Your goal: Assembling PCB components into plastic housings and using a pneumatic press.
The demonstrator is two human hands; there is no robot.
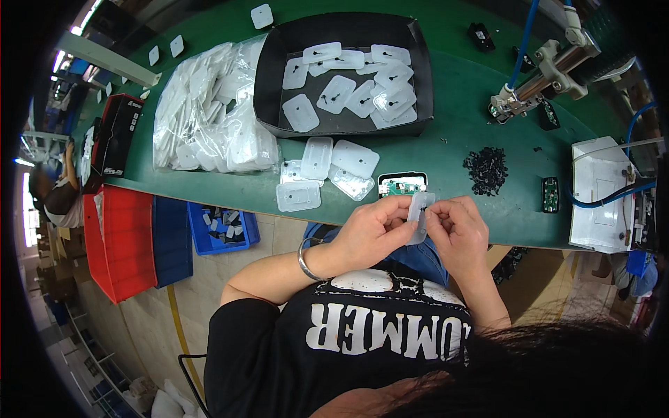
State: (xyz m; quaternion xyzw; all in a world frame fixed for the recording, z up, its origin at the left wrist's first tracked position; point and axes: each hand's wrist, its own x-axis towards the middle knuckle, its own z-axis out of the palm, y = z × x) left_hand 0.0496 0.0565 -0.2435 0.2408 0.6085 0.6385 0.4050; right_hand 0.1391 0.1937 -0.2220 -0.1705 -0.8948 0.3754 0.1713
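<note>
My left hand [371, 235] grips a frosted white plastic cover [417, 207] by its side, on edge in front of my body by the table's front edge. The thumb and fingers of my right hand [458, 231] pinch together at its face, where a small black part [424, 209] shows; the fingertips partly hide it. Just beyond my hands lies an open black case with a green circuit board [402, 185]. A heap of small black parts [486, 171] lies to the right. Several loose covers [298, 196] rest to the left.
A black tray [341, 127] at the back holds covers, many with black parts on them. Left of it is a clear bag of covers [209, 104]. A metal fixture with blue hoses [536, 76] stands back right, near a white box [596, 195]. Blue [202, 247] and red bins [118, 244] stand below left.
</note>
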